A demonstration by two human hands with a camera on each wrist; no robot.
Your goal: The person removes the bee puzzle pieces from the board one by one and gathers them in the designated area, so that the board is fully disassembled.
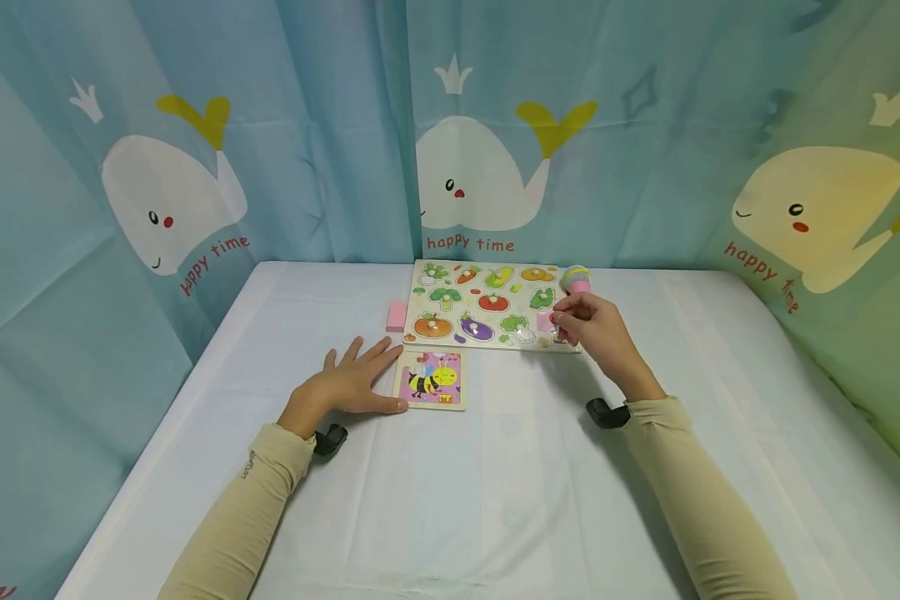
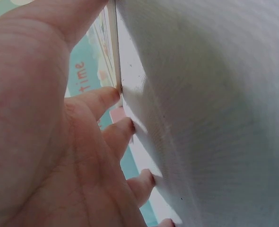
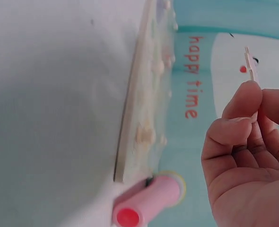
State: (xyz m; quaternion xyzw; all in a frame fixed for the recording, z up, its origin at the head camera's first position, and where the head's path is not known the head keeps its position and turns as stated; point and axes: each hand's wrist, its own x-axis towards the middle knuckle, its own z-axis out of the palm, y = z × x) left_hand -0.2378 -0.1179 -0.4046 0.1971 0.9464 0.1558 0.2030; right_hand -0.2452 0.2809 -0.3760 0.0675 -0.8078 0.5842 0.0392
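A small square bee picture puzzle [image 1: 433,381] in a pale wooden frame lies on the table. My left hand [image 1: 357,382] is spread flat beside it, with the thumb at its lower left corner and the index fingertip near the upper left one. In the left wrist view the fingertips [image 2: 112,96] meet the cloth. My right hand [image 1: 594,327] is raised over the right end of a vegetable peg puzzle [image 1: 525,302], pinching a thin pink puzzle piece [image 1: 545,322] between thumb and fingers. Seen edge-on in the right wrist view, the puzzle piece [image 3: 251,68] has a notched outline.
A pink block [image 1: 397,317] lies left of the vegetable board. At that board's far right corner is a toy microphone [image 1: 577,279] with a pink handle. White cloth covers the table [image 1: 450,500], and a blue whale-print curtain [image 1: 345,150] hangs behind it.
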